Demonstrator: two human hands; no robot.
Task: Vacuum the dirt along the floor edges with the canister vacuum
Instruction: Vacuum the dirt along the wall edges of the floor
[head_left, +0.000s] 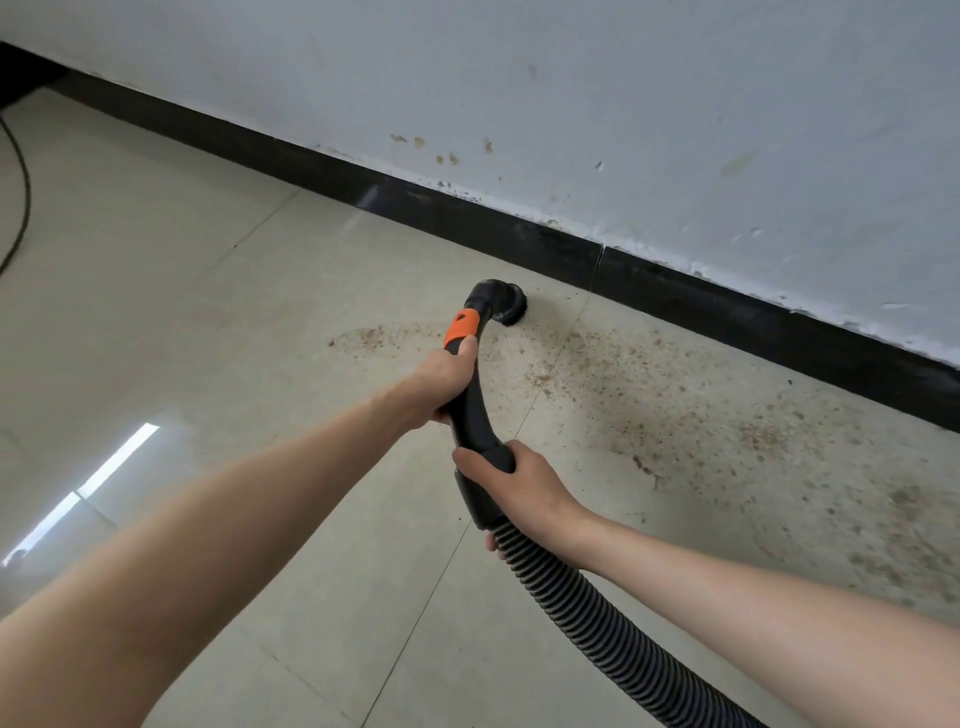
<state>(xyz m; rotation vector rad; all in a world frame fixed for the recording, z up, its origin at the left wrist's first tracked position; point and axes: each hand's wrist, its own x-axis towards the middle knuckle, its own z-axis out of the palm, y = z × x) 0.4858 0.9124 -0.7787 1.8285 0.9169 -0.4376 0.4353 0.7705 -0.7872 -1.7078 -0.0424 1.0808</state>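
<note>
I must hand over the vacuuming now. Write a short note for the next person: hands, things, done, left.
Left hand grips the vacuum handle below its orange collar; right hand grips where the hose joins. The nozzle sits on the floor beside the black baseboard. Done: cannot tell. Left: brown dirt spreads right of the nozzle along the baseboard, plus a small patch left.

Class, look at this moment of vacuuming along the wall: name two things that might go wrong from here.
1. The nozzle sits close to the black baseboard; it may knock or scuff it.
2. Dirt spreads widely to the right across the floor; a pass hugging only the edge would likely leave much behind.
</note>
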